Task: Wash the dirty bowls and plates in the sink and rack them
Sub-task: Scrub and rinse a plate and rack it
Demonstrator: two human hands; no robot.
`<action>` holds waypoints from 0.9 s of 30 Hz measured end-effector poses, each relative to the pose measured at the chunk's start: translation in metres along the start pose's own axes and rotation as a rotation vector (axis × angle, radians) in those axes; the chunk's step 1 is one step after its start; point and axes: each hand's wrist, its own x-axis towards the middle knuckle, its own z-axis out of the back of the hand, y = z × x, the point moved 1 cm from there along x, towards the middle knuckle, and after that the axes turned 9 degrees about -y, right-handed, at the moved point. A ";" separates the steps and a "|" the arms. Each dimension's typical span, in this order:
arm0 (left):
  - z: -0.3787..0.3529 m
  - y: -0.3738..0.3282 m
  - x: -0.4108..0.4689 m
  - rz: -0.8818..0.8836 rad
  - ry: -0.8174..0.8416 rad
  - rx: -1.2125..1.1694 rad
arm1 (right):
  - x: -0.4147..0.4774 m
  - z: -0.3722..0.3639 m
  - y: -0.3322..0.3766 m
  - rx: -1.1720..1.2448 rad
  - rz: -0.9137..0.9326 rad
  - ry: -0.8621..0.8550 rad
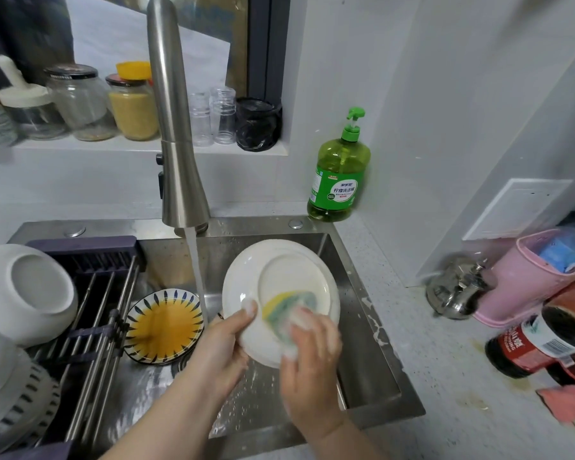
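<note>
Scrubbing is going on over the sink (pixel 362 343): the left hand (pixel 224 346) is gripping the white plate (pixel 279 280) at its lower left rim, thumb curled onto the underside, which is facing up. The right hand (pixel 312 366), foamy, is holding a yellow-green sponge (pixel 287 310) against that underside, fingers curled round it. The water stream (pixel 196 277) is falling just left of the plate, and the rack (pixel 103 293) is lying further left, so rinsing and racking are probably both calling for a leftward carry

Pale grey walls (pixel 346 61) are meeting in a corner behind the speckled countertop (pixel 445 343). A window (pixel 113 38) with a dark frame (pixel 268 44) is sitting in a recess, jars (pixel 133 107) standing along its white sill (pixel 80 146). A white panel (pixel 515 207) is lying flat on the right wall
</note>
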 end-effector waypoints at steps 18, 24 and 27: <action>0.019 -0.005 -0.009 -0.064 0.201 0.172 | 0.126 -0.008 -0.020 0.029 -0.340 0.440; 0.007 -0.019 -0.008 -0.127 0.141 -0.044 | 0.062 0.005 -0.031 0.270 -0.761 0.290; 0.011 -0.015 0.009 -0.133 0.104 -0.086 | 0.011 0.004 0.000 0.128 -0.420 0.081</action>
